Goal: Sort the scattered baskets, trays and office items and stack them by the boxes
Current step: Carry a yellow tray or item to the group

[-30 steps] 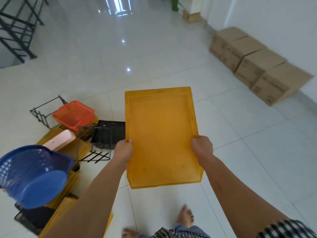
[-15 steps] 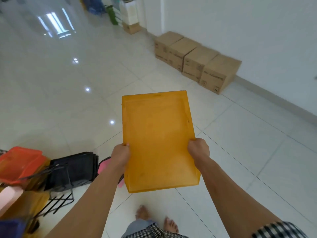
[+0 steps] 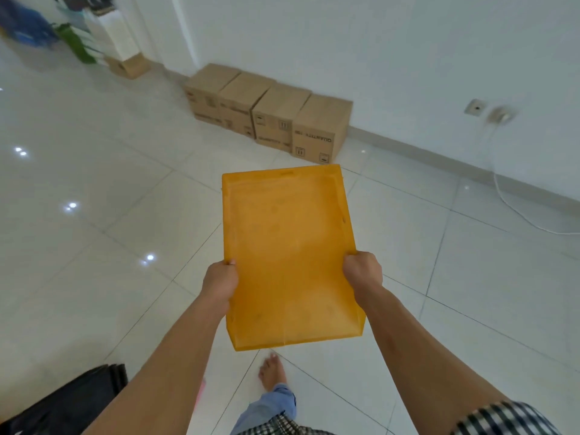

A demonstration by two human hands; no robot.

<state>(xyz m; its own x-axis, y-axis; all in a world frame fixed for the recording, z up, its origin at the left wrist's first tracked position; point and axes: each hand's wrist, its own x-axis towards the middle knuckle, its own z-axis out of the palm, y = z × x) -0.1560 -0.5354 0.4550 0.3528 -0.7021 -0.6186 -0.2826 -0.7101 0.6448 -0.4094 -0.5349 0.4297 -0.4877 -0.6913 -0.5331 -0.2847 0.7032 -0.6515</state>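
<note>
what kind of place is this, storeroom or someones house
Probably a plain indoor room used for storage; home or office is unclear. It shows a glossy white tiled floor, four cardboard boxes lined along a plain white wall, and a wall socket.

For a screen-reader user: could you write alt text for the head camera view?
The left hand and right hand hold a yellow tray by its long edges above a white tiled floor. Ahead, four cardboard boxes stand in a row against the wall.

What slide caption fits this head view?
The left hand and right hand grip a yellow tray, four cardboard boxes ahead by the wall.
</note>
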